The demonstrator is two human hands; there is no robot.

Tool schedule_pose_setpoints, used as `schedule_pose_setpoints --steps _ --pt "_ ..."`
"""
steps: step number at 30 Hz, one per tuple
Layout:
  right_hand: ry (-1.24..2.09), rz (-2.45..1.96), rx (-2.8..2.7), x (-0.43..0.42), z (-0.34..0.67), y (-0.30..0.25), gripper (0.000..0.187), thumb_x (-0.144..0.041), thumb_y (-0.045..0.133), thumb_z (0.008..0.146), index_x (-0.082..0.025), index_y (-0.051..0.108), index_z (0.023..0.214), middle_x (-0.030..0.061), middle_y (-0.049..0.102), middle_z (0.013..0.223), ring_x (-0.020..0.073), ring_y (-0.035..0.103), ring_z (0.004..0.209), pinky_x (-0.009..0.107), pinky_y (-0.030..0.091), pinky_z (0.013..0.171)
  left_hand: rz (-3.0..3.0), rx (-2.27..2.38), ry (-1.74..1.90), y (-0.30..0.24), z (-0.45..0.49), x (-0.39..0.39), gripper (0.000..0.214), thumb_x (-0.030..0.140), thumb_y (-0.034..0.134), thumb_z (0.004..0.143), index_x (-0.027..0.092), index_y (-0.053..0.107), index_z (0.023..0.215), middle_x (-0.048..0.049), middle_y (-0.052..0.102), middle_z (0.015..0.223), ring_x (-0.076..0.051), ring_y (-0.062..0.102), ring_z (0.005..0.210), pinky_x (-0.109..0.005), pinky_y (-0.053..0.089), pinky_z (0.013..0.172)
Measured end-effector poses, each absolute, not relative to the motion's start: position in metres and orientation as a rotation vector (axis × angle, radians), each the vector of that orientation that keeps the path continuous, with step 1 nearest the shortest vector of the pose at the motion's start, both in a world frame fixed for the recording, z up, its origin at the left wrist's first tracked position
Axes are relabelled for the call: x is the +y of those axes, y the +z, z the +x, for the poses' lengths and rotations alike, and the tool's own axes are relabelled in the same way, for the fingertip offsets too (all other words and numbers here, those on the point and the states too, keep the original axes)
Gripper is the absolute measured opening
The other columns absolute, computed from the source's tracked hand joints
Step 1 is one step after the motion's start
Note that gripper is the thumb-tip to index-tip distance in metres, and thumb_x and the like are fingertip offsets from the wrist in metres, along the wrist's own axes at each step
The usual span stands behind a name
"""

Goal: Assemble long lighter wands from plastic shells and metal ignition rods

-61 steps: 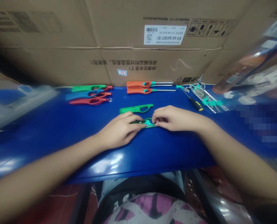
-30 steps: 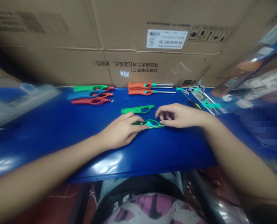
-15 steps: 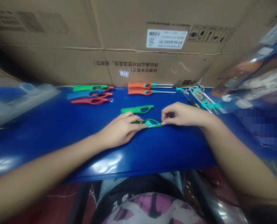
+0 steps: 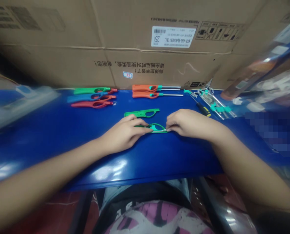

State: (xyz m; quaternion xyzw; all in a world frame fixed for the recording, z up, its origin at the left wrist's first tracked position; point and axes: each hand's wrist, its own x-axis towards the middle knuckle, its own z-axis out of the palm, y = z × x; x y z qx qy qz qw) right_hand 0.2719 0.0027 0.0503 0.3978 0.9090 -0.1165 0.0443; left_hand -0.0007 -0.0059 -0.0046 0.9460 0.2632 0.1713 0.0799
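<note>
On the blue table lies a green lighter casing half [image 4: 162, 127], open side up, with a turquoise trigger [image 4: 155, 128] and a thin pale strand along its lower edge. My left hand [image 4: 129, 133] grips its left part between thumb and fingers, covering that end. At the right tip, my right hand [image 4: 184, 123] is closed in a pinch on the end of the thin strand; whether it is a wire or a tube I cannot tell. Just behind lies a second green casing half [image 4: 141, 113], touched by neither hand.
Two orange lighters [image 4: 145, 95] with metal tubes lie at the back. Several coloured lighter handles [image 4: 92, 104] are to their left. At the right are metal tubes with turquoise parts [image 4: 216, 109] and a black-yellow screwdriver [image 4: 203, 109]. A cardboard box [image 4: 125, 35] stands behind the table.
My right hand has turned and its fingers have drawn closer together at the casing's tip. My left hand keeps its hold. The whole view has shifted slightly.
</note>
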Motion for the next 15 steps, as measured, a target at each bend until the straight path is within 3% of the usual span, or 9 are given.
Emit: schedule_pose_setpoints --steps 15 --pt "-0.489 1.232 2.794 0.0047 0.2774 0.0478 0.015 -0.013 0.063 0.085 -0.020 0.074 0.078 0.0040 0.074 0.082 0.0178 0.064 0.076 0.029 0.039 0.069 2.793 0.758 0.522 -0.0064 0.0000 -0.0040 0.035 0.018 0.049 0.103 0.027 0.069 0.130 -0.0075 0.069 0.128 -0.023 0.056 0.107 -0.040 0.047 0.097"
